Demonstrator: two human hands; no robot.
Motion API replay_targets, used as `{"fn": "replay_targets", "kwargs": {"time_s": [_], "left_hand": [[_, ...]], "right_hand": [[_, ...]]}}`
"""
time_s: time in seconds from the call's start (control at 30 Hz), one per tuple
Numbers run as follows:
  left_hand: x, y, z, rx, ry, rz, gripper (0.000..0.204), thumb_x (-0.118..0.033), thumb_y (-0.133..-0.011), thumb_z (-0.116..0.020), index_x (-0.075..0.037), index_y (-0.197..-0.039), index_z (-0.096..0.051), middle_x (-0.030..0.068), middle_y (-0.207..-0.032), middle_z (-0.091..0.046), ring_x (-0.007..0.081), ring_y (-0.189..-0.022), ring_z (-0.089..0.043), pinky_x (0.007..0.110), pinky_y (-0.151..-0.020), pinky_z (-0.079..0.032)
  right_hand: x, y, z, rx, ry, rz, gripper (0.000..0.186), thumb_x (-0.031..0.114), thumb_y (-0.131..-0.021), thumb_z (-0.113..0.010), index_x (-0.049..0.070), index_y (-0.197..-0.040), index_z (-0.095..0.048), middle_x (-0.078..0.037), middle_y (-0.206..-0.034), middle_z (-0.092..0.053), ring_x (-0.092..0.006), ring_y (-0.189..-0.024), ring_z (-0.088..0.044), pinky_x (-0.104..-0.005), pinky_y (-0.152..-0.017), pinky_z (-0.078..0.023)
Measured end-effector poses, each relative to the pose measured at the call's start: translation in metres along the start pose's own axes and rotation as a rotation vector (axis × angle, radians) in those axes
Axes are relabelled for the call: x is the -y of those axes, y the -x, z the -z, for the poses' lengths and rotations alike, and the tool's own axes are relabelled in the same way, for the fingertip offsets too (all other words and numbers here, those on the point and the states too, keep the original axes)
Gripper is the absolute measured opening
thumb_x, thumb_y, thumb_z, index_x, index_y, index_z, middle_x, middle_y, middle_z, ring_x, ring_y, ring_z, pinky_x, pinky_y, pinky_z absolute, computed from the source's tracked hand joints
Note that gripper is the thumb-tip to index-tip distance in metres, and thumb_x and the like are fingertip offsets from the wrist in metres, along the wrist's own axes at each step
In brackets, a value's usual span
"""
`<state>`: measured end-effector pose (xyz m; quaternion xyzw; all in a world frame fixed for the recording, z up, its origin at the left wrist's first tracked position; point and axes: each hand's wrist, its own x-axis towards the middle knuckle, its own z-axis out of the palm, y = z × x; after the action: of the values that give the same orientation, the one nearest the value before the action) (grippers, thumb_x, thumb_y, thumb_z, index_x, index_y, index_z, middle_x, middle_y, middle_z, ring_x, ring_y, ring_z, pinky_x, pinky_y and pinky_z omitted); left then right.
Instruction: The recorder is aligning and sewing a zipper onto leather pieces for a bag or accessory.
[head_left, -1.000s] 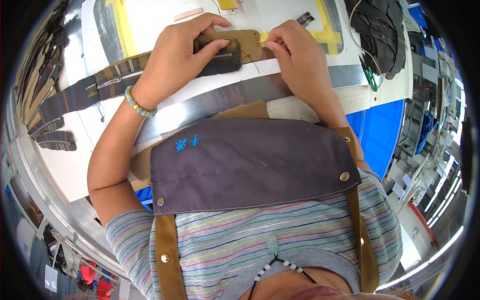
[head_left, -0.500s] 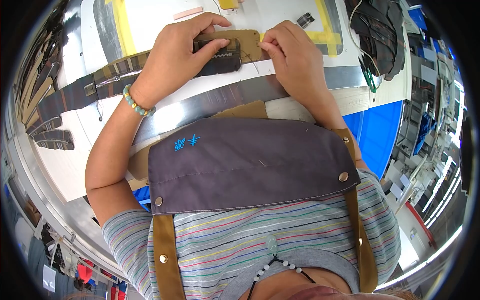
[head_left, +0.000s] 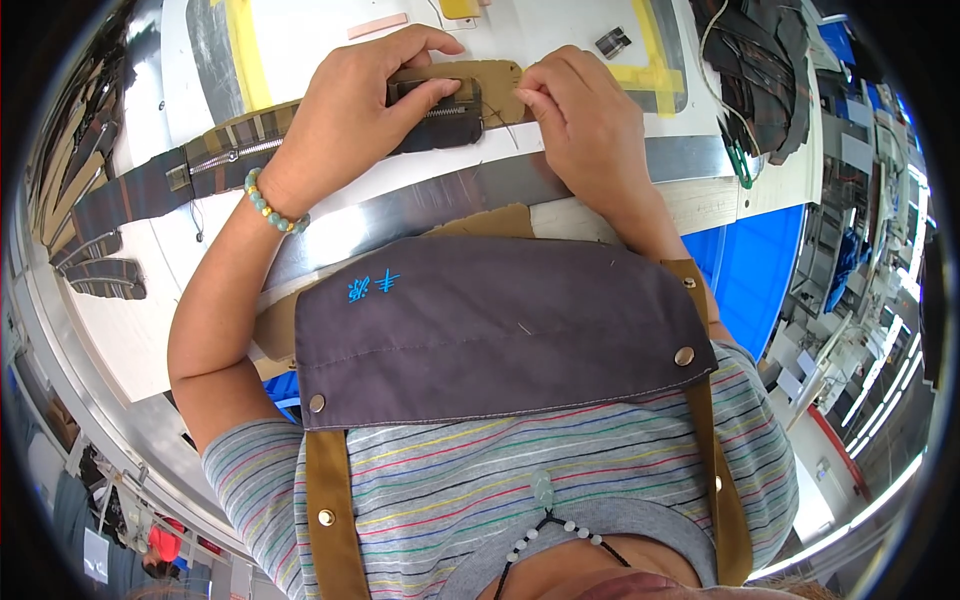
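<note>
A zippered fabric strip (head_left: 490, 75), with brown lining, a dark panel and a silvery zipper, lies across the work surface. My left hand (head_left: 345, 120) holds it from above, its thumb pressed on the piece beside the zipper and its index finger reaching past the far edge. Thumb and fingers of my right hand (head_left: 585, 125) are pinched together at the right end of the lining; what is between them is hidden. Loose dark threads (head_left: 505, 125) stick out near that end. Leftward the strip runs on as plaid fabric (head_left: 130, 195) with another metal zipper (head_left: 215, 158).
Bundles of plaid pieces (head_left: 95, 160) lie at the left, and a dark stack (head_left: 765, 70) at the right beside green-handled snips (head_left: 738, 165). A metal strip (head_left: 440, 195) edges the table. Yellow tape (head_left: 655, 78) and a small clear-and-black part (head_left: 613, 42) sit beyond my right hand.
My right hand has shifted very slightly toward me, its pinched fingers still at the end of the lining. My left hand stays in place on the strip.
</note>
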<state>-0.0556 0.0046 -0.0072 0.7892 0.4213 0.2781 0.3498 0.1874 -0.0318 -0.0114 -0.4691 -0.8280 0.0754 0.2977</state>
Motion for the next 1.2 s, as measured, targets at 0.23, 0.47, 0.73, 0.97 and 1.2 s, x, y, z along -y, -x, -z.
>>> {"fn": "replay_targets", "kwargs": {"time_s": [0.23, 0.47, 0.73, 0.97, 1.2], "left_hand": [[0.0, 0.0, 0.001, 0.006, -0.007, 0.01, 0.029, -0.011, -0.093, -0.076, -0.005, -0.12, -0.071, 0.0008, -0.073, -0.05, 0.0097, -0.067, -0.044, 0.026, -0.063, -0.041], [0.004, -0.001, 0.0, -0.011, 0.005, -0.025, 0.029, -0.012, -0.092, -0.075, -0.005, -0.119, -0.069, 0.0062, -0.071, -0.057, 0.0185, -0.059, -0.048, 0.034, -0.059, -0.042], [0.002, 0.0, 0.0, 0.007, 0.007, 0.017, 0.028, -0.013, -0.093, -0.076, -0.006, -0.12, -0.072, 0.0012, -0.074, -0.052, 0.0104, -0.067, -0.045, 0.026, -0.063, -0.042], [0.001, 0.0, 0.001, 0.01, 0.004, 0.004, 0.029, -0.013, -0.093, -0.075, -0.006, -0.12, -0.07, 0.0042, -0.074, -0.057, 0.0149, -0.063, -0.048, 0.03, -0.061, -0.043], [0.001, 0.0, 0.0, 0.017, 0.018, 0.017, 0.029, -0.013, -0.093, -0.075, -0.006, -0.121, -0.071, 0.0022, -0.075, -0.052, 0.0116, -0.068, -0.045, 0.027, -0.064, -0.042]], "right_hand": [[-0.008, -0.001, 0.01, -0.077, -0.079, -0.161, 0.007, 0.009, -0.09, -0.07, 0.007, -0.09, -0.064, -0.006, -0.087, -0.06, -0.0288, -0.08, -0.061, -0.04, -0.068, -0.05], [0.005, -0.004, 0.0, 0.034, -0.097, -0.116, 0.007, 0.01, -0.09, -0.071, 0.008, -0.09, -0.064, -0.004, -0.088, -0.061, -0.0269, -0.081, -0.062, -0.0392, -0.068, -0.051], [-0.009, -0.004, 0.004, -0.021, -0.026, -0.133, 0.007, 0.01, -0.092, -0.069, 0.007, -0.093, -0.063, -0.005, -0.09, -0.061, -0.0284, -0.083, -0.061, -0.0407, -0.07, -0.051], [-0.004, -0.011, 0.003, 0.002, -0.096, -0.123, 0.007, 0.011, -0.091, -0.071, 0.007, -0.092, -0.065, -0.004, -0.088, -0.061, -0.0269, -0.083, -0.062, -0.04, -0.07, -0.051], [-0.001, -0.013, -0.007, 0.004, 0.014, -0.044, 0.007, 0.01, -0.09, -0.07, 0.008, -0.093, -0.064, -0.004, -0.091, -0.06, -0.0247, -0.086, -0.062, -0.0386, -0.07, -0.051]]}}
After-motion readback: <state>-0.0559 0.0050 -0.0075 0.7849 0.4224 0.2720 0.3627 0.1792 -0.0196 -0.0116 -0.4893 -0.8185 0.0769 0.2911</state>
